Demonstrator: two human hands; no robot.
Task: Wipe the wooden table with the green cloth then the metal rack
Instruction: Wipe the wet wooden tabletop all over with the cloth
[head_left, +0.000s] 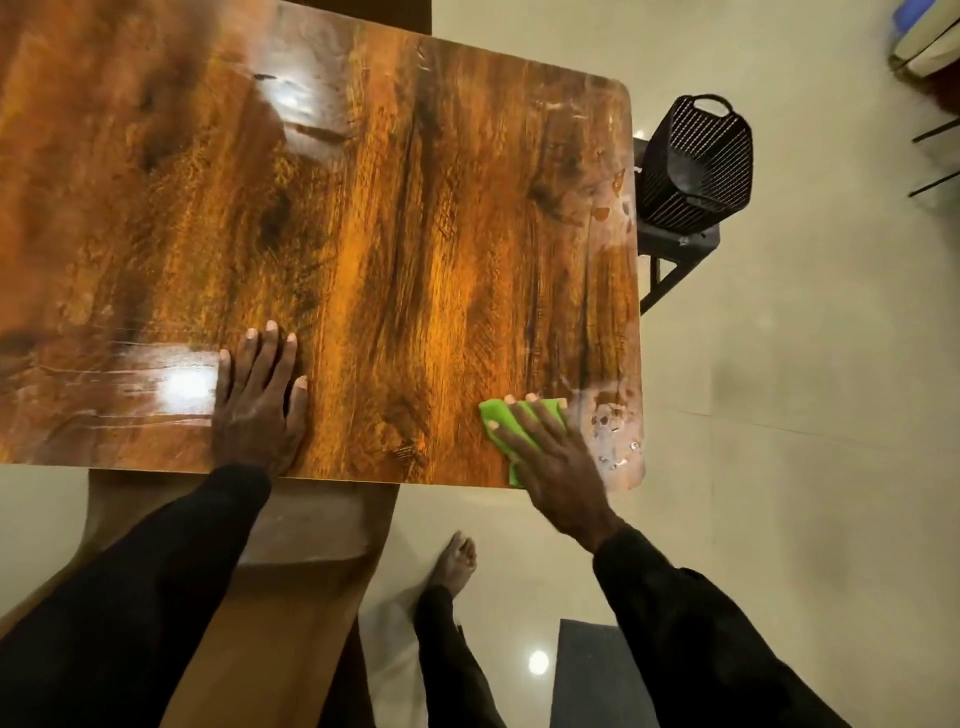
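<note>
We press the cloth (501, 423) onto the bench (363, 208) at its near right corner with right hand (553, 462) fingers spread, left hand (257, 402) flat, bracing us.

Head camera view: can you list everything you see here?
wooden table: one, glossy brown, upper left
green cloth: one, bright green, on table's near right corner
basket: one, black, on stool right of table
stool: one, dark, under basket
mat: one, dark grey, floor at bottom
floor: one, cream, around table
left hand: one, black-sleeved, flat on table
right hand: one, black-sleeved, pressing cloth flat
foot: one, bare, on floor
</note>
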